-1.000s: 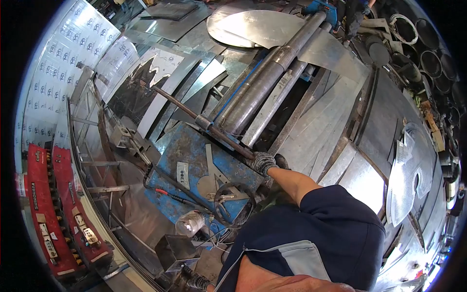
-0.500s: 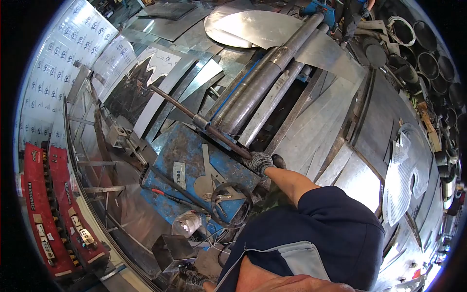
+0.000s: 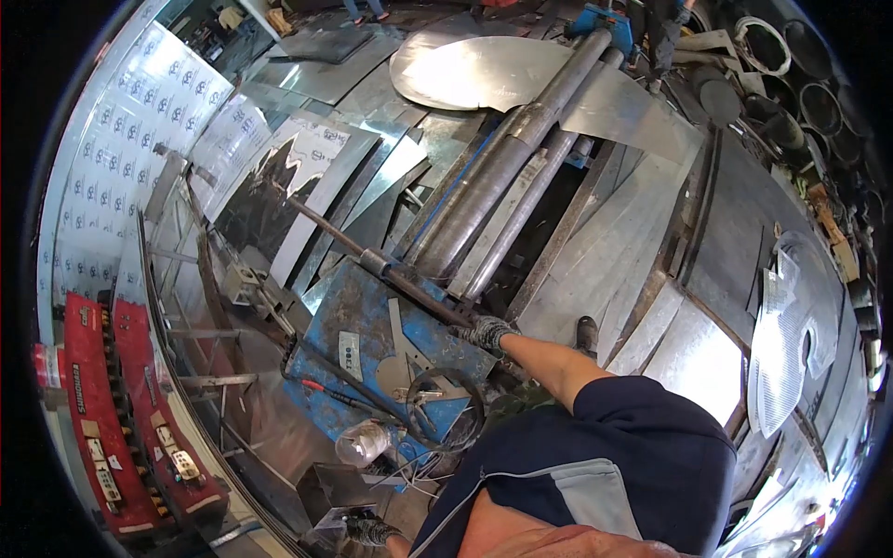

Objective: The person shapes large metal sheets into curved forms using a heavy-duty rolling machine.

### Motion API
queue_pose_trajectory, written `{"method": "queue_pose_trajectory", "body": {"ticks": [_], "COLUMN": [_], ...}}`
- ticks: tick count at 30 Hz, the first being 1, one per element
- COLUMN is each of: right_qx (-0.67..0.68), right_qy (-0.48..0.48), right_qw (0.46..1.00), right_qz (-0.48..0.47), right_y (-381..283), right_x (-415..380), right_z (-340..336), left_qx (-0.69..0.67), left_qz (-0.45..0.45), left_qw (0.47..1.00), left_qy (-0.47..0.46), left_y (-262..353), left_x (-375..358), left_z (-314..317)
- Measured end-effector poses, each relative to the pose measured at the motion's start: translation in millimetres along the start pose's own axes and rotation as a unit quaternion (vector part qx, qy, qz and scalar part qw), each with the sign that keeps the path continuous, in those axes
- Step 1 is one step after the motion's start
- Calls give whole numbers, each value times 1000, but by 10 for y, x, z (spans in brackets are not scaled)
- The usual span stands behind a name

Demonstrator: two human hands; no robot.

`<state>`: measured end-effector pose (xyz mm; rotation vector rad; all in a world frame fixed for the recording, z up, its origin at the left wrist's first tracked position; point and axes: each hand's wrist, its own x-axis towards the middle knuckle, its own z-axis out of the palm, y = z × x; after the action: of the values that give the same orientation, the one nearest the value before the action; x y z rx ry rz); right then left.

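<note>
My right hand (image 3: 486,333), in a grey knit glove, is wrapped around the near end of a long, rusty metal bar (image 3: 414,284). The bar runs up and left through a short collar (image 3: 374,261) across the front of a rolling machine. Beyond it lie the machine's long steel rollers (image 3: 474,209), with a curved metal sheet (image 3: 488,74) at their far end. My left hand (image 3: 374,531), also gloved, hangs low beside an open sheet-metal box (image 3: 330,493). Its fingers are dark and partly hidden, so I cannot make out their grip.
A blue metal plate (image 3: 326,316) below the bar carries flat cut pieces, a coiled hose (image 3: 446,409) and a clear plastic container (image 3: 363,444). Red machine units (image 3: 107,418) stand left. Metal sheets (image 3: 642,219) cover the right side. Another person (image 3: 665,46) stands at the far end.
My right hand has shifted slightly left and down with the bar's end. A shoe now shows farther right, beside the sheets. My view has tilted a little, and the rollers appear differently spaced.
</note>
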<state>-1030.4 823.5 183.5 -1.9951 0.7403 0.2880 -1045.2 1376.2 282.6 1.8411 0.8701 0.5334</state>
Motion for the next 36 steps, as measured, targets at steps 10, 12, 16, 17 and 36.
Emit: {"method": "queue_pose_trajectory", "body": {"ticks": [10,12,16,17,36], "right_qx": [198,173,265,265,485], "right_qy": [16,65,131,119,165], "right_qw": [959,946,849,842,729], "right_qz": [203,268,438,455,454], "right_y": [2306,3046,4251,4439,4780], "right_x": [-860,-1203,-2100,-2304,-3385], "right_z": [-1241,-1525,-2103,-2277,-2385], "left_qx": [40,47,63,66,528], "left_qz": [-5,-11,-24,-26,133], "left_qw": [998,996,976,968,802], "left_qy": [-48,-80,-206,-242,-246], "left_y": [-34,-95,-141,-132,254], "left_x": [-1238,-1661,-2598,-2793,-4150], "left_z": [626,836,1538,1728,3821]}}
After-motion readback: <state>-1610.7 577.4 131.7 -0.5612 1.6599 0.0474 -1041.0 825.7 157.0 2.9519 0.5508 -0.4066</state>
